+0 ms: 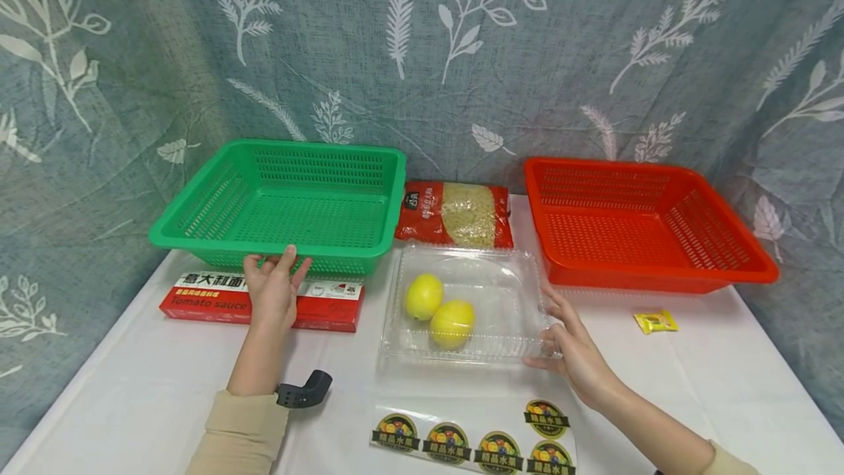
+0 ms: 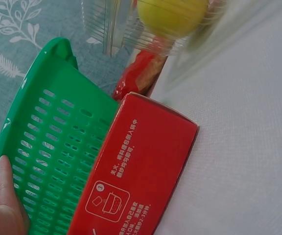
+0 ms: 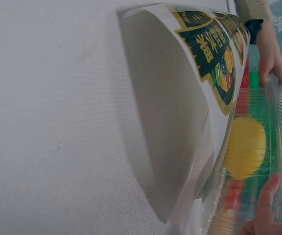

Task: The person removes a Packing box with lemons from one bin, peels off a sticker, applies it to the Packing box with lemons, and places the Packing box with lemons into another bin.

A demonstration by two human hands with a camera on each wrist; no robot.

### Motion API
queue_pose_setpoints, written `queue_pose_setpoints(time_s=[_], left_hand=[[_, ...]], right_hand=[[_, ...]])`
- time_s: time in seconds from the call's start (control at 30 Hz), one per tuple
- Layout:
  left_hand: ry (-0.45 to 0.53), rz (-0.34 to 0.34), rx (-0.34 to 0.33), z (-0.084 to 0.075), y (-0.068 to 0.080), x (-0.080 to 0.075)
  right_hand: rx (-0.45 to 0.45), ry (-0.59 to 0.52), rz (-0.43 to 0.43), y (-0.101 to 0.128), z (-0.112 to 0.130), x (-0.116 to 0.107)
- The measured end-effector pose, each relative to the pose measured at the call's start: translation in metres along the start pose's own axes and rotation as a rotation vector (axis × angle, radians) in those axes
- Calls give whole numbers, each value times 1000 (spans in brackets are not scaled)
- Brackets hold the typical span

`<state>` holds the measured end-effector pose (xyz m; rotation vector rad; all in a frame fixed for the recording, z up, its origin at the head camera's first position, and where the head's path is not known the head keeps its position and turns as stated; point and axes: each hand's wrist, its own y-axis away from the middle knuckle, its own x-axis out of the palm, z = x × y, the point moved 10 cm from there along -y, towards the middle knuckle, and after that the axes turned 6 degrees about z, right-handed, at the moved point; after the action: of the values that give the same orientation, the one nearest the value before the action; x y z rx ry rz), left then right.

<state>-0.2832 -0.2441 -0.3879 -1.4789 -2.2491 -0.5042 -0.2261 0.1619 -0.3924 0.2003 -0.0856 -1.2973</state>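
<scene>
Two lemons [image 1: 424,297] lie inside a clear plastic clamshell box [image 1: 501,306] at the middle of the table. At the box's right side, my right hand [image 1: 580,358] grips the edge, thumb near its front corner. My left hand [image 1: 272,292] reaches over a red Tomato sauce box [image 1: 330,311] and holds the front rim of the green basket [image 1: 389,240]. In the left wrist view, a finger [image 2: 6,188] lies against the basket's outer wall below the rim. The right wrist view shows a finger [image 3: 267,198] against the clear plastic.
A bag of pasta [image 1: 468,215] lies behind the clear box. To the right stands a red basket [image 1: 659,277], with a small yellow packet [image 1: 656,322] in front. A sheet of round fruit stickers [image 1: 448,443] lies near the front edge; a patterned curtain [image 1: 461,116] hangs behind.
</scene>
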Motion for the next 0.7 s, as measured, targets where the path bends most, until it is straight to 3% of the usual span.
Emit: queue_pose_setpoints(time_s=[0.4,0.7], left_hand=[[29,-22,-13,-2,0,1],[-40,-22,-57,-1,3,0]], right_hand=[[48,9,34,3,-2,1],[82,36,56,5,-2,-1]])
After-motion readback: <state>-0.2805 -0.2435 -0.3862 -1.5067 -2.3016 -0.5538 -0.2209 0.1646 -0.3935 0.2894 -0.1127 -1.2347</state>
